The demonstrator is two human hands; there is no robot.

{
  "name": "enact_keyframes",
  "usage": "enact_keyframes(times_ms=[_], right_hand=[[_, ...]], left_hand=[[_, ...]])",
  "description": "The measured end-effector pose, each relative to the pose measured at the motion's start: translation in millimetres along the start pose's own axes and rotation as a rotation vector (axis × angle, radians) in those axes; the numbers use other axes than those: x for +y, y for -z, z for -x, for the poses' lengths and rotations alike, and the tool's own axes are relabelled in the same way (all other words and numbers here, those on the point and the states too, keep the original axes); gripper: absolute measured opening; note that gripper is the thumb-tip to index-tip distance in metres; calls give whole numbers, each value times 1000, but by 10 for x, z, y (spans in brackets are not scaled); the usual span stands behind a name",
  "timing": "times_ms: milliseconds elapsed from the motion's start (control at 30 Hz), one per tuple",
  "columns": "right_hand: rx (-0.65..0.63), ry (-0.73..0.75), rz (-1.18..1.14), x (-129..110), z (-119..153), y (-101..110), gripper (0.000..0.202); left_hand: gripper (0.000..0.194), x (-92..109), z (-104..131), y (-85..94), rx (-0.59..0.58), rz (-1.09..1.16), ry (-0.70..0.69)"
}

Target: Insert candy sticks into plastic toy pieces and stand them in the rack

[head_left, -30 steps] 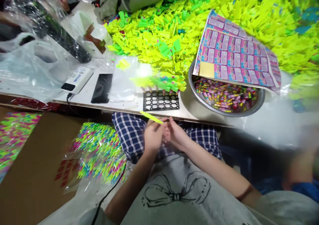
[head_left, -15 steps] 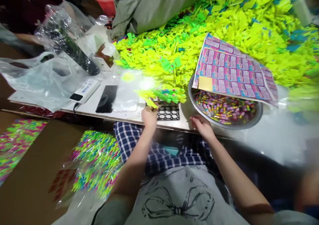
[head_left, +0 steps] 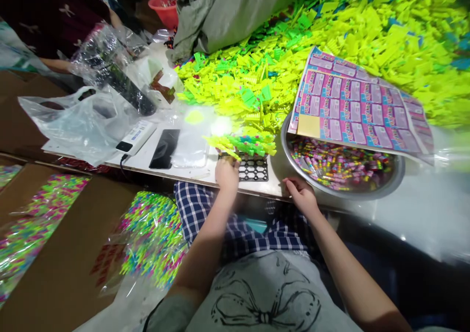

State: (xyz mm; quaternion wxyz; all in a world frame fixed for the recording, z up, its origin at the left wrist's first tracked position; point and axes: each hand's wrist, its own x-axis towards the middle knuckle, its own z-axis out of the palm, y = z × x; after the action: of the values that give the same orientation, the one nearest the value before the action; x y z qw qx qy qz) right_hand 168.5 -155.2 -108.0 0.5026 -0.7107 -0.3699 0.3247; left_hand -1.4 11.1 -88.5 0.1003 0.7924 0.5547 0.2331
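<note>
My left hand [head_left: 227, 174] is closed at the left end of a black grid tray [head_left: 254, 169], touching the yellow pieces there. What its fingers grip is hidden. Bright yellow and green plastic pieces [head_left: 249, 143] stand in a row along the tray's back part, while its front cells show bare. At the table's front edge, my right hand [head_left: 303, 196] is closed with thumb and fingers together, just left of a metal bowl [head_left: 341, 193]. Anything in that pinch is too small to make out. Small wrapped candies [head_left: 338, 161] fill the bowl, partly under printed sheets [head_left: 352, 104].
A large heap of yellow-green plastic pieces [head_left: 323, 33] covers the back. On the left lie a black phone [head_left: 165, 148], a white device with a cable [head_left: 135, 138] and plastic bags [head_left: 84, 121]. Below, a cardboard box [head_left: 73, 239] holds bagged colourful pieces. Another person's arm [head_left: 55, 65] shows far left.
The whole view has shifted slightly, so things appear farther right. My left hand stays at the tray's left end, and my right hand stays beside the bowl with its fingers together.
</note>
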Motion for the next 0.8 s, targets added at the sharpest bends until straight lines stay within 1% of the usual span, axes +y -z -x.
enact_keyframes(times_ms=[200, 367, 500, 567, 600, 700, 733, 767, 800], right_hand=[[23, 22, 71, 62, 25, -38, 34], [33, 63, 120, 73, 57, -50, 33], [-1, 79, 171, 19, 87, -50, 31], [-59, 119, 213, -110, 134, -22, 28], [-112, 158, 244, -213, 171, 11, 26], [-352, 289, 299, -646, 300, 217, 23], [-402, 315, 293, -803, 324, 318, 23], [-403, 331, 277, -946, 326, 430, 23], [-360, 339, 265, -1063, 296, 547, 24]], left_hand=[[27, -15, -44, -56, -18, -43, -78], [27, -56, -41, -84, -17, -44, -122], [26, -79, -45, -94, -6, -24, -144], [26, -84, -53, -102, -3, -15, -150], [26, -86, -57, -106, -2, -11, -151], [26, -86, -67, -115, -2, -1, -142], [26, -85, -70, -116, -2, 3, -137], [26, -84, -75, -116, -4, 8, -132], [26, -84, -82, -114, -6, 15, -129]])
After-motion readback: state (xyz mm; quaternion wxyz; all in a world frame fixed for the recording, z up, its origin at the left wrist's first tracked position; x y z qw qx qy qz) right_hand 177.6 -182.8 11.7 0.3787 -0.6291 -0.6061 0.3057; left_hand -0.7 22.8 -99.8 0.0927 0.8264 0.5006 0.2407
